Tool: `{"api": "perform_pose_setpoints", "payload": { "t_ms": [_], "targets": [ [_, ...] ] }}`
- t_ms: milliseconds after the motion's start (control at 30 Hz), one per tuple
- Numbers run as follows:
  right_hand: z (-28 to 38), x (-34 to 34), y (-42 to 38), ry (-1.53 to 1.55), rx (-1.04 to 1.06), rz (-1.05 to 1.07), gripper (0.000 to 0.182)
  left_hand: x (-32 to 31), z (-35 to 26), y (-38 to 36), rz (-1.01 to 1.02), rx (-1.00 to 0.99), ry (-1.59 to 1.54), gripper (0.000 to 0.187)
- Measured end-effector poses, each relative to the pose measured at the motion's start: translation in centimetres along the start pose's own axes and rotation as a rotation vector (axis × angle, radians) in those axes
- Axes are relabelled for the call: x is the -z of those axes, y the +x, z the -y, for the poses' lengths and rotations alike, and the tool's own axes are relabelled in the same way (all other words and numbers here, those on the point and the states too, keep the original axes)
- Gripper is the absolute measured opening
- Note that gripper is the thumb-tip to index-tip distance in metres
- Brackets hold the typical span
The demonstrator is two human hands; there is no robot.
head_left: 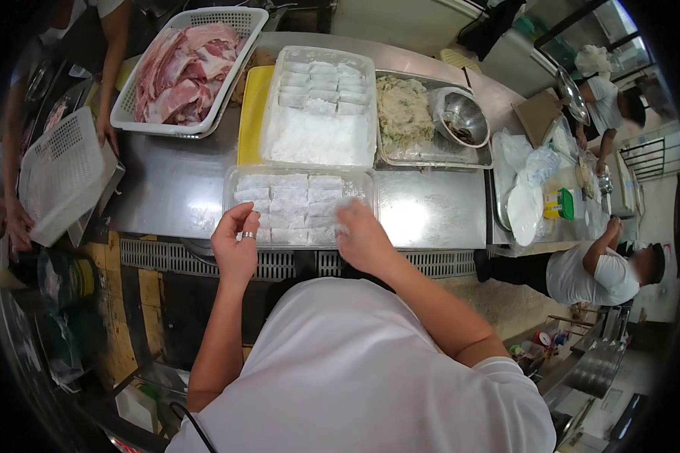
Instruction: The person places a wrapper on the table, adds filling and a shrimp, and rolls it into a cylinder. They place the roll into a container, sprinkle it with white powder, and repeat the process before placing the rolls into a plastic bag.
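Rows of flour-coated white pieces (289,202) lie in a clear plastic tray (363,181) at the counter's front edge. My left hand (236,240) is at the tray's front left corner, fingers curled with fingertips close together; whatever they hold, if anything, is too small to make out. Over the tray's right side is my right hand (363,235), its fingers smeared by motion. Behind this tray, a second clear container (370,98) holds loose white flour (317,137) with more coated pieces (323,84) in rows at its back.
A yellow board (252,113) lies under the back container. Raw meat (189,72) fills a white basket at back left. Right of centre, a tray (431,160) holds pale green-flecked filling (402,109) and a metal bowl (463,113). People stand at left and right.
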State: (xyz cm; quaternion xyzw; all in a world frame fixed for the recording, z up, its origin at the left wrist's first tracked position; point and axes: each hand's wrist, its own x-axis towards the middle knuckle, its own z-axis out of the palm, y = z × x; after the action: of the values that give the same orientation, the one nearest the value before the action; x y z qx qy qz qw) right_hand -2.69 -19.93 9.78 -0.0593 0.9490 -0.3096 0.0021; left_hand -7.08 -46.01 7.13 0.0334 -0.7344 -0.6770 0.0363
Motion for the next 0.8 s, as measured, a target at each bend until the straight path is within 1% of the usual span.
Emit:
{"api": "perform_pose_setpoints", "payload": {
  "t_ms": [67, 100, 200, 233, 300, 367, 433, 533, 633, 733, 767, 800],
  "targets": [
    [0.2, -0.1, 0.3, -0.214, 0.11, 0.261, 0.024, 0.3, 0.0, -0.1, -0.004, 0.016, -0.005, 0.02],
    [0.4, -0.1, 0.5, -0.19, 0.107, 0.23, 0.023, 0.4, -0.1, -0.2, -0.007, 0.026, -0.015, 0.02],
    [0.6, 0.5, 1.5, -0.149, 0.075, 0.117, 0.018, 0.5, 0.4, -0.1, 0.014, 0.02, -0.068, 0.022],
    [1.6, 1.7, 2.1, -0.051, 0.072, -0.048, 0.015, 0.5, 0.3, -0.1, 0.013, 0.024, -0.048, 0.022],
    [2.8, 3.9, 5.1, 0.065, -0.012, -0.237, 0.012, 0.4, 0.5, 0.0, 0.022, 0.027, -0.028, 0.022],
    [2.9, 6.0, 8.8, 0.155, -0.009, -0.346, 0.009, 0.5, 1.4, 0.4, 0.044, 0.027, -0.032, 0.022],
    [1.4, 6.8, 12.2, 0.137, 0.015, -0.35, 0.017, 0.1, 1.3, 0.8, 0.06, 0.032, -0.04, 0.021],
    [-4.9, 2.7, 15.9, 0.015, -0.058, -0.085, 0.034, -1.1, 0.1, 1.0, 0.078, 0.009, -0.05, 0.021],
    [-4.7, 3.2, 14.8, 0.041, -0.111, -0.107, 0.048, -2.1, -0.8, 1.4, 0.091, 0.015, -0.054, 0.021],
    [-3.9, 6.7, 12.2, 0.193, -0.085, -0.23, 0.049, -2.6, -0.7, 1.5, 0.098, 0.021, -0.036, 0.021],
    [-4.2, 7.6, 11.1, 0.233, -0.116, -0.318, 0.045, -2.9, -1.0, 1.5, 0.096, 0.021, -0.038, 0.021],
    [-5.2, 8.6, 10.2, 0.2, -0.148, -0.374, 0.042, -3.2, -1.2, 1.6, 0.091, 0.02, -0.042, 0.021]
  ]
}}
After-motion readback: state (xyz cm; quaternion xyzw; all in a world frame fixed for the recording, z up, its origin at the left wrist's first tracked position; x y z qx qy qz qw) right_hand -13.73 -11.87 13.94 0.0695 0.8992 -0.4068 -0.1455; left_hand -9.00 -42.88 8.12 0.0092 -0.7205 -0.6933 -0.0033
